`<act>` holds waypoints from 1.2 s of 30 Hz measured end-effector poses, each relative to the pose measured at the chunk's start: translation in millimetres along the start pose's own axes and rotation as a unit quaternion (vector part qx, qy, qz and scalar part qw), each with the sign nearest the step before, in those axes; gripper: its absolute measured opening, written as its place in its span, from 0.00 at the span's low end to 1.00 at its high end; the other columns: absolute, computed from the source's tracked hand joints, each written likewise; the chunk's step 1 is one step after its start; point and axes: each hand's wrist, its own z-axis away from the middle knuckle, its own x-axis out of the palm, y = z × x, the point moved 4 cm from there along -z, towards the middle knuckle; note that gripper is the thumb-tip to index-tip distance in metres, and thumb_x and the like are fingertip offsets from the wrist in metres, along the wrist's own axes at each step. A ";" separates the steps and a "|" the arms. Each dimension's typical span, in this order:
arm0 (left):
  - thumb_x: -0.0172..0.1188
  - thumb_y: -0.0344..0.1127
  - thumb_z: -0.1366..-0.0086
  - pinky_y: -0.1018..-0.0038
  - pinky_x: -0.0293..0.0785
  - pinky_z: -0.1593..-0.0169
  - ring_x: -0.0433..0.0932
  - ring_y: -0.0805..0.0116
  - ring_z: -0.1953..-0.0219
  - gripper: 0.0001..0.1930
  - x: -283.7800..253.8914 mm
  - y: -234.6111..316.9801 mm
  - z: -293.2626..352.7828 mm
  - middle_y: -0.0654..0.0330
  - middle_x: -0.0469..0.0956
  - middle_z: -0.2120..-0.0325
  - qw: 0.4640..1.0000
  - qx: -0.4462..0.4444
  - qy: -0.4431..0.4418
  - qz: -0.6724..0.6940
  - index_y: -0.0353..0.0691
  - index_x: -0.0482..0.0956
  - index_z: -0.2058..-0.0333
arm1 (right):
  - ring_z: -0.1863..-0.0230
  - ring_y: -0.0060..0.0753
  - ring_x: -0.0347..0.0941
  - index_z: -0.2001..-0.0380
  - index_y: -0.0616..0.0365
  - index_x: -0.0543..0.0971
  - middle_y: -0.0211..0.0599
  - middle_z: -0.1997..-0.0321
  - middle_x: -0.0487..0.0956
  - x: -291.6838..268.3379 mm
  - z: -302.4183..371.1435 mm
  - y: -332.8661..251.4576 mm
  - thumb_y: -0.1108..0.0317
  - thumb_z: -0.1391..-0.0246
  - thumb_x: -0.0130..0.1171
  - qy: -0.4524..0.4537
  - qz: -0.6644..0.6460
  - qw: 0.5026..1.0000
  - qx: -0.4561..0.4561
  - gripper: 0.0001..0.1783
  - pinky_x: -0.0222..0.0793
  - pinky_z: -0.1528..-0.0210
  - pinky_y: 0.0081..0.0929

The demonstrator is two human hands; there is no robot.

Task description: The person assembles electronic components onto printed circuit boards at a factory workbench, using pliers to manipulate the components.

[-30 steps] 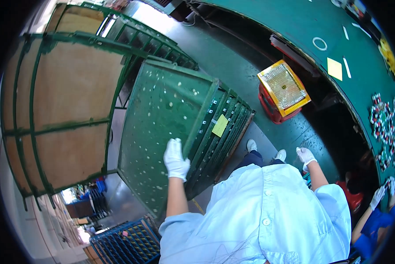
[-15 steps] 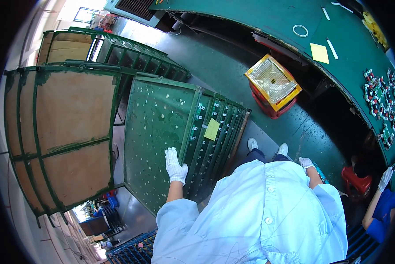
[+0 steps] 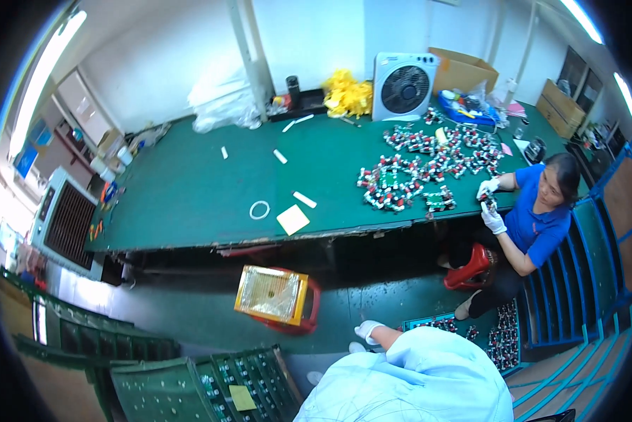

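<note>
Teal tray (image 3: 519, 341) of parts (image 3: 501, 339) | likely stiff, weighty; hold by rims | right hand (image 3: 367, 330) nearby, closure unclear; left hand unseen

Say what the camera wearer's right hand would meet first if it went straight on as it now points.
Probably the red stool: the right hand points toward it in the picture, though depth is unclear and the hand might pass above.

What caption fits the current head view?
Gloved right hand low in view; beyond, a seated co-worker at a green worktable.
</note>
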 end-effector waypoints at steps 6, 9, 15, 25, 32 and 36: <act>0.57 0.37 0.61 0.59 0.58 0.44 0.62 0.45 0.48 0.34 3.0 0.3 -51.4 0.39 0.65 0.53 0.760 -0.431 -0.445 0.197 0.29 0.65 0.52 | 0.55 0.51 0.69 0.62 0.64 0.74 0.52 0.61 0.75 14.5 -10.7 5.1 0.55 0.46 0.35 -0.024 0.144 0.983 -0.114 0.24 0.63 0.52 0.40; 0.57 0.38 0.60 0.59 0.58 0.44 0.62 0.45 0.49 0.33 14.0 -8.4 -56.1 0.39 0.65 0.54 0.770 -0.419 -0.434 0.207 0.29 0.65 0.52 | 0.60 0.49 0.72 0.58 0.64 0.69 0.51 0.64 0.76 21.6 -2.3 20.8 0.67 0.49 0.42 -0.013 0.150 0.981 -0.124 0.17 0.67 0.59 0.40; 0.57 0.39 0.59 0.60 0.59 0.45 0.63 0.45 0.50 0.32 39.7 -8.3 -63.1 0.39 0.66 0.55 0.786 -0.408 -0.410 0.219 0.29 0.66 0.53 | 0.62 0.46 0.74 0.66 0.58 0.78 0.46 0.67 0.78 11.2 9.7 27.5 0.67 0.55 0.49 0.009 0.210 0.970 -0.120 0.13 0.70 0.61 0.36; 0.57 0.41 0.57 0.60 0.60 0.46 0.65 0.45 0.52 0.30 43.2 -4.5 -62.8 0.40 0.68 0.57 0.792 -0.455 -0.366 0.181 0.29 0.67 0.55 | 0.62 0.50 0.73 0.65 0.61 0.74 0.52 0.66 0.76 11.8 13.6 24.1 0.66 0.50 0.42 -0.026 0.245 0.954 -0.168 0.14 0.68 0.62 0.42; 0.57 0.42 0.55 0.60 0.61 0.47 0.66 0.45 0.53 0.28 41.2 -2.4 -59.6 0.40 0.69 0.58 0.790 -0.491 -0.336 0.147 0.29 0.68 0.56 | 0.61 0.49 0.73 0.63 0.62 0.72 0.51 0.67 0.76 -17.9 38.4 14.3 0.69 0.53 0.46 -0.032 0.263 0.949 -0.171 0.13 0.68 0.61 0.39; 0.57 0.42 0.54 0.61 0.61 0.47 0.67 0.46 0.54 0.28 38.7 -0.2 -62.2 0.40 0.69 0.59 0.788 -0.509 -0.320 0.132 0.29 0.68 0.56 | 0.61 0.49 0.73 0.64 0.62 0.73 0.50 0.66 0.76 -17.3 35.5 18.5 0.69 0.54 0.47 -0.025 0.278 0.944 -0.179 0.13 0.68 0.61 0.40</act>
